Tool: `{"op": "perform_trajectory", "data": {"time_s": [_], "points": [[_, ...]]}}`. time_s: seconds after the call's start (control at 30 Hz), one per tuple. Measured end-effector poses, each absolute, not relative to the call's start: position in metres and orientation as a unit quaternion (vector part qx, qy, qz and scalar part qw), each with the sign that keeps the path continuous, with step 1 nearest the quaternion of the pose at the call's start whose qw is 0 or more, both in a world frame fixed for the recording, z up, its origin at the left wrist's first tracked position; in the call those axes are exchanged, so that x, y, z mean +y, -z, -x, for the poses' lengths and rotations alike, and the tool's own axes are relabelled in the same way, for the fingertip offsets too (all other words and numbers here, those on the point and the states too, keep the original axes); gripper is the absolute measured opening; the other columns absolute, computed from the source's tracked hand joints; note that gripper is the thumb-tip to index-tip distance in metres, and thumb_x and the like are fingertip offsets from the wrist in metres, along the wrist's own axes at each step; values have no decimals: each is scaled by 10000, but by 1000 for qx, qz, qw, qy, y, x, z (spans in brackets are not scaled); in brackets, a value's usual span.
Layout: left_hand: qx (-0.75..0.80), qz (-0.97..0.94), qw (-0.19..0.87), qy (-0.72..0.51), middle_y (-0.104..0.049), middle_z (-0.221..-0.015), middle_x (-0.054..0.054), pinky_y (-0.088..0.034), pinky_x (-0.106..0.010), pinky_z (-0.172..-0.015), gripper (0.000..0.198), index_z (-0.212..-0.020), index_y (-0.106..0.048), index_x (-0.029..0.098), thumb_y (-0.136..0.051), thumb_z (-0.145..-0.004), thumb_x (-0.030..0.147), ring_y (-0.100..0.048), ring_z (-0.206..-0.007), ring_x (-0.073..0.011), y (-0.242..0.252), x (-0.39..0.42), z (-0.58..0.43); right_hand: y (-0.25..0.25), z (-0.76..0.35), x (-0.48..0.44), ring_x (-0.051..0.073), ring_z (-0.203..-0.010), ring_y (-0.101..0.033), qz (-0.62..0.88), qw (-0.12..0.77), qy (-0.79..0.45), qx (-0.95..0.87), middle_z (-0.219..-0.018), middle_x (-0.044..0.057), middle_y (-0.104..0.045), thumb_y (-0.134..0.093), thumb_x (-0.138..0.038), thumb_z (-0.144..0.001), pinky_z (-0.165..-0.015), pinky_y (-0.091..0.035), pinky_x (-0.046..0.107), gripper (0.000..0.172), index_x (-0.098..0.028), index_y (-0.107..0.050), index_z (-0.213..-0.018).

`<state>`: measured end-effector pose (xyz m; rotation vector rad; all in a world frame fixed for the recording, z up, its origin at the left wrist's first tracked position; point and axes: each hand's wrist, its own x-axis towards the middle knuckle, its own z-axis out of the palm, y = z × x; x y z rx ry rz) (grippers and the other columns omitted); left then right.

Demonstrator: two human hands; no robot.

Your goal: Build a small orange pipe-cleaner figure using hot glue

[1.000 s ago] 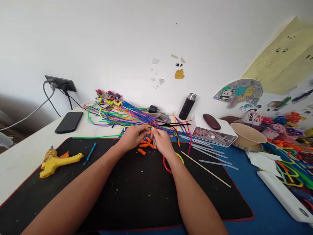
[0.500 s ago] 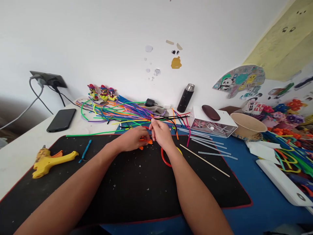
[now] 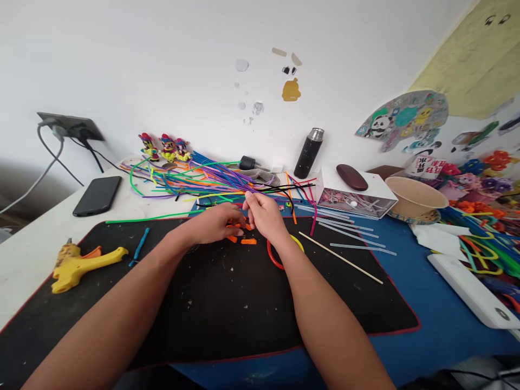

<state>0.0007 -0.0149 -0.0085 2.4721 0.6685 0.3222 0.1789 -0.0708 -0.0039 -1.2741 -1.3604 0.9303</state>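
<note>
Short orange pieces, which look like cut pipe cleaner, lie on the black mat [image 3: 227, 303] by my hands. One orange piece [image 3: 248, 241] rests flat just below my left fingertips. My left hand [image 3: 217, 223] hovers over the others, its fingers loosely curved and apart, with orange showing between and behind them. Close beside it, my right hand [image 3: 264, 214] is closed, thumb pressed on the curled fingers; whatever it grips is hidden. Partly under the right forearm are a red ring-shaped handle [image 3: 274, 259] and a yellow one [image 3: 298, 242].
A yellow glue gun [image 3: 83, 265] and a blue twisted piece [image 3: 140, 245] lie left. Behind my hands spreads a heap of coloured pipe cleaners [image 3: 219, 179]. A wooden stick [image 3: 341, 257], clear glue sticks [image 3: 357, 234], a white box [image 3: 365, 189] and a black flask [image 3: 309, 153] are right.
An orange piece now lies flat on the mat below my left hand, where only bits by the fingers showed before. The left fingers have loosened; the right hand stays closed. The view has shifted slightly.
</note>
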Motion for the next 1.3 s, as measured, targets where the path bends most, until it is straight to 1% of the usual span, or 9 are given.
{"op": "perform_trajectory", "data": {"time_s": [0.23, 0.4, 0.53, 0.7, 0.93, 1.07, 1.13, 1.2, 1.3], "points": [[278, -925, 253, -56, -706, -896, -49, -439, -317, -709, 113, -877, -780, 251, -772, -805, 338, -637, -852, -253, 4, -9, 13, 3, -178, -72, 116, -375, -501, 541, 488, -374, -574, -465, -62, -515, -476, -579, -1055, -460, -395, 238, 485, -224, -583, -743], [283, -922, 259, -42, -701, -823, -43, -410, -307, -639, 90, -778, -766, 249, -756, -802, 335, -626, -739, -232, 4, -15, 9, 6, -177, -71, 113, -370, -500, 544, 482, -368, -579, -476, -63, -527, -471, -600, -1049, -461, -396, 240, 494, -224, -589, -750], [288, -923, 248, -51, -700, -803, -38, -392, -299, -611, 103, -766, -735, 234, -696, -826, 309, -609, -691, -211, 1, -16, 7, 9, -176, -71, 121, -381, -512, 546, 470, -369, -587, -486, -58, -540, -468, -596, -1052, -468, -398, 247, 487, -226, -607, -766], [300, -925, 214, -93, -704, -830, -59, -394, -309, -619, 140, -823, -712, 210, -629, -887, 303, -611, -707, -219, 4, -19, -2, 7, -175, -72, 127, -411, -528, 546, 463, -364, -595, -512, -50, -561, -468, -554, -1063, -495, -407, 252, 457, -226, -615, -780], [266, -928, 240, -105, -730, -858, -79, -424, -312, -639, 101, -838, -729, 210, -641, -863, 250, -643, -742, -235, 19, -29, -20, 4, -175, -73, 125, -402, -531, 539, 468, -367, -596, -491, -59, -537, -478, -574, -1057, -477, -405, 245, 473, -224, -608, -767], [263, -929, 242, -95, -734, -831, -69, -401, -306, -637, 191, -835, -737, 206, -596, -910, 311, -624, -708, -216, 14, -23, -13, 5, -176, -73, 126, -401, -532, 542, 469, -365, -594, -499, -54, -551, -483, -575, -1055, -471, -404, 243, 471, -223, -618, -773], [293, -922, 219, -125, -730, -836, -63, -395, -302, -644, 237, -845, -739, 208, -575, -927, 358, -616, -714, -214, 10, -16, -4, 5, -176, -73, 126, -404, -537, 544, 471, -362, -593, -505, -51, -559, -484, -576, -1054, -474, -405, 243, 471, -222, -622, -775], [320, -913, 210, -145, -726, -831, -50, -394, -300, -651, 210, -867, -746, 219, -592, -900, 357, -614, -728, -220, 7, -8, 5, 4, -176, -73, 124, -400, -534, 545, 476, -363, -587, -504, -52, -552, -488, -591, -1048, -469, -398, 240, 481, -221, -625, -772], [340, -912, 199, -112, -718, -806, -39, -385, -302, -645, 137, -839, -752, 238, -666, -844, 344, -606, -713, -226, 7, -2, 12, 2, -176, -75, 118, -393, -525, 544, 484, -368, -578, -496, -56, -532, -492, -604, -1043, -458, -390, 233, 489, -219, -622, -772]]}}
